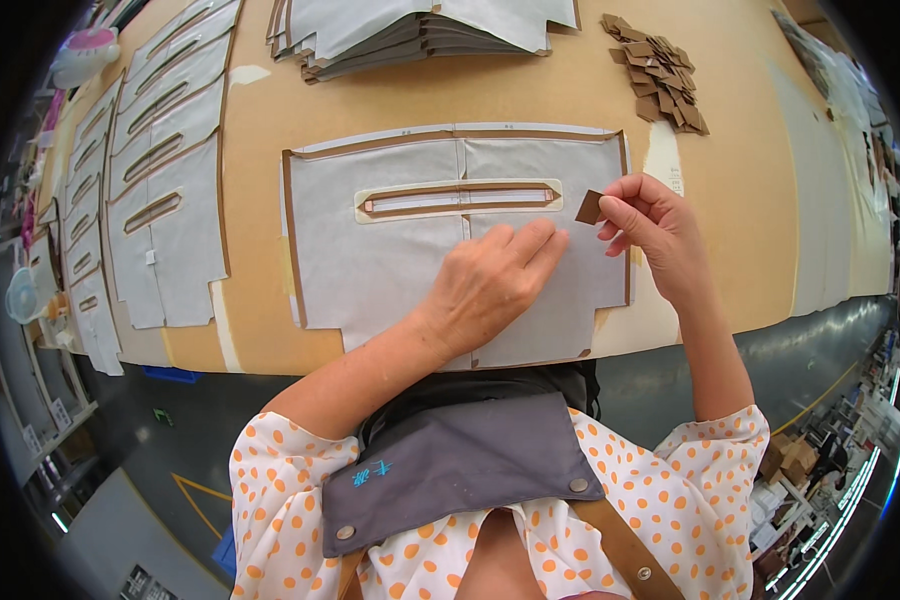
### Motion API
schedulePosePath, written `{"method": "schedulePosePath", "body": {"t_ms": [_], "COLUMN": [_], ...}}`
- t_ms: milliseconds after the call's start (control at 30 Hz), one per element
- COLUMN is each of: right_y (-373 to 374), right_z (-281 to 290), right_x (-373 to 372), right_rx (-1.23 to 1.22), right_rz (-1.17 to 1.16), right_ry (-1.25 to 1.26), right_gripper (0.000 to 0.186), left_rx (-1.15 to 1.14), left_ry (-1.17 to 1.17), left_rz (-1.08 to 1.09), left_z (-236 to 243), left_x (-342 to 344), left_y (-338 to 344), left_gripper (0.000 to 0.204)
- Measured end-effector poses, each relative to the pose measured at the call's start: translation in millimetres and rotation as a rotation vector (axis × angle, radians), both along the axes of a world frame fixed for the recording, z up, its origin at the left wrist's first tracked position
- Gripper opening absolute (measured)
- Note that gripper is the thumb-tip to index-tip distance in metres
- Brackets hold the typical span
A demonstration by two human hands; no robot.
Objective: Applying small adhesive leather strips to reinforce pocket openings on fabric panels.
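Observation:
A grey fabric panel (370, 270) with brown edges lies flat on the table in front of me. Near its upper middle is a long slot with a zipper (450, 200), framed in brown and backed by a pale strip. My left hand (495, 275) is over the panel just below the zipper, fingers curled and pressed together; the thumb and anything under the fingers are hidden. At the panel's right side, my right hand (655, 225) pinches a small brown square piece (589, 207) between thumb and forefinger, close to the zipper's right end.
A pile of similar brown pieces (660, 75) lies at the far right of the table. Stacked grey panels (420, 45) stand at the far middle. Along the left, overlapping panels with slots (170, 170) are laid in rows. The table's near edge (260, 373) runs before me.

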State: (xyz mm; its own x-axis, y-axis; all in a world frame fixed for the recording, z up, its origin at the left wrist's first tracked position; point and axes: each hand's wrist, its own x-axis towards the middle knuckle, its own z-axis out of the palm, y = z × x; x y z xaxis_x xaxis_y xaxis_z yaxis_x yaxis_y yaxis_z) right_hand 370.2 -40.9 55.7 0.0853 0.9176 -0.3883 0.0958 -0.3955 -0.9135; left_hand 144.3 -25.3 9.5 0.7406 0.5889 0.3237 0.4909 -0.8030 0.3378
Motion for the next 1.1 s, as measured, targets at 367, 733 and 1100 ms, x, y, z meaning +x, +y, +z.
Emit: {"method": "schedulePosePath", "body": {"t_ms": [367, 733, 1100], "right_y": [33.0, 38.1, 38.7], "right_z": [-13.3, -19.0, -21.7], "right_x": [-3.3, -3.9, -4.1], "right_rx": [-0.181, -0.205, -0.195], "right_rz": [0.102, 0.136, 0.143], "right_ry": [-0.011, -0.061, -0.069], "right_gripper": [0.016, 0.016, 0.017], "left_rx": [-0.007, -0.008, 0.017], "left_ry": [-0.046, -0.072, -0.042], "left_rz": [0.035, 0.038, 0.036], "left_z": [-9.3, -12.3, -12.0], "left_x": [-0.5, -0.6, -0.9], "left_y": [2.0, 0.2, 0.5], "left_gripper": [0.039, 0.039, 0.037]}}
